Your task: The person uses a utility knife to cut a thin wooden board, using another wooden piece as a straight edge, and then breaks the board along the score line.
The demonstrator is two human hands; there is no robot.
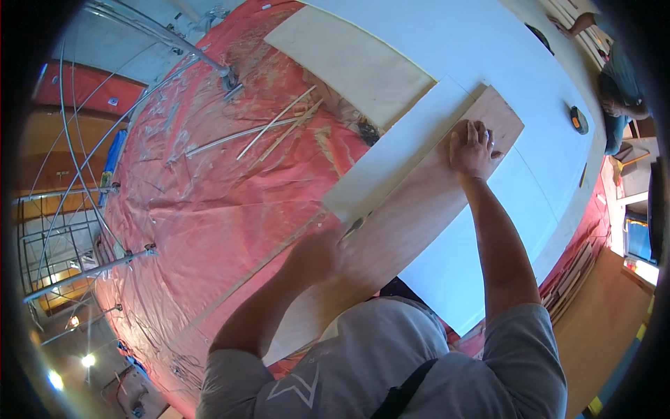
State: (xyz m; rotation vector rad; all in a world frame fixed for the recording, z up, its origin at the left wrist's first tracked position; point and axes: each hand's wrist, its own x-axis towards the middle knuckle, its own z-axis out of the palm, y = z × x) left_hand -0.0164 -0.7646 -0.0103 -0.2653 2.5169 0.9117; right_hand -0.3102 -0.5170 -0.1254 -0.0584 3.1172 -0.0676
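Observation:
A long wooden plank [426, 178] lies slantwise across a large white sheet [488, 230]. My right hand [477, 148] presses on the plank near its far end, palm down with the fingers a little bent and apart. Along the plank's left edge is my left hand [324, 248], smeared by motion. It is closed round a dark and yellow tool that looks like a utility knife [356, 225]. The tool's tip lies against the plank's edge, over a white strip [391, 164] of the sheet. Blur hides the left fingers and any blade.
A cream board [356, 59] lies beyond the strip. Red plastic sheeting [209, 230] covers the left, with thin sticks [276, 122] on it. Scaffold poles [188, 45] stand at far left. A tape measure [578, 120] sits on the right. Another person [621, 87] is at the far right.

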